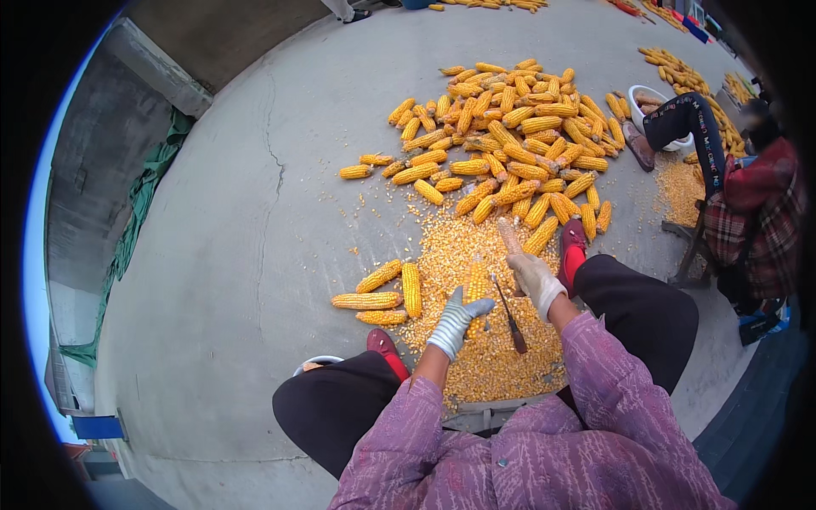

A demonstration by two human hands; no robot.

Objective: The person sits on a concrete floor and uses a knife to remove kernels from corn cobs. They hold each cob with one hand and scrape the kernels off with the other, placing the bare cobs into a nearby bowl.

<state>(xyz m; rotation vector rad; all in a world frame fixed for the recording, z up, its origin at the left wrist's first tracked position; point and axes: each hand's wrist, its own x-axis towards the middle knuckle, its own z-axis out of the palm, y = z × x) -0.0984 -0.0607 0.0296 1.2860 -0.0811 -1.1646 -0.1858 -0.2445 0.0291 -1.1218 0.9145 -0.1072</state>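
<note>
My left hand (454,322), in a striped work glove, grips a yellow ear of corn (475,284) that looks blurred. In my right hand (537,280), also gloved, is a bare corncob (509,234) stripped of its kernels. Between the hands a tool like a screwdriver (515,333), with a dark handle and thin shaft, rests on loose corn kernels (484,376). The kernels spread over the ground between my feet. Several whole ears (377,299) lie left of my left hand. A large heap of ears (510,134) lies ahead.
To the right a seated person (758,191) has a white basin (637,105) of cobs and more kernels (681,188) nearby. A basin rim (319,360) shows beside my left knee. Green cloth (143,197) runs along the left wall. Another person's foot (357,16) appears at the top.
</note>
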